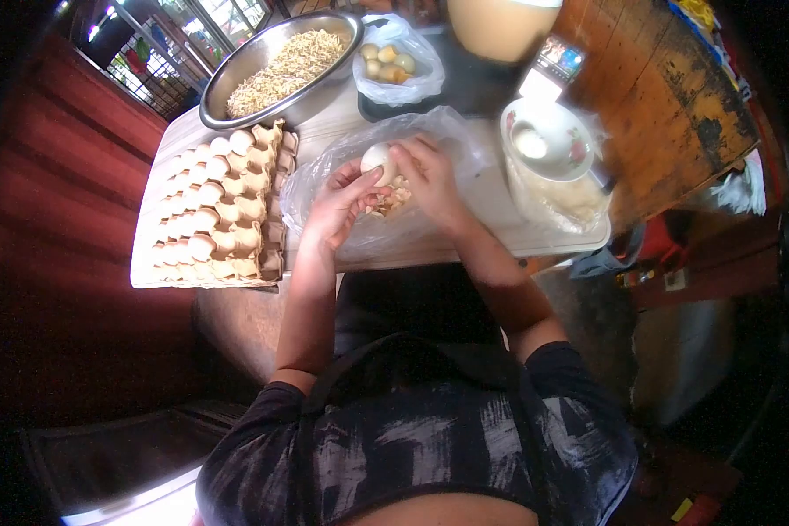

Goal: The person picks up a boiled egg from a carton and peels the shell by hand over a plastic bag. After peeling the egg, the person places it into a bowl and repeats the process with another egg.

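Note:
Between my two hands is a white egg (378, 161), held above a clear plastic bag (316, 184) spread on the table. My left hand (346, 200) has its fingers and thumb closed round the egg from the left and below. My right hand (425, 175) touches the egg's right side with its fingertips. Under the hands, broken shell pieces (399, 195) lie on the bag. To the left, an egg tray (247, 210) bears rows of eggs, with bare hollows on its right side.
A metal basin (215, 98) of straw-like bits stands at the back left. Beside it is a bag of brownish eggs (386, 92). At the right sit a flowered bowl (574, 145) with a white item inside, a phone (559, 60) and a beige container (504, 31).

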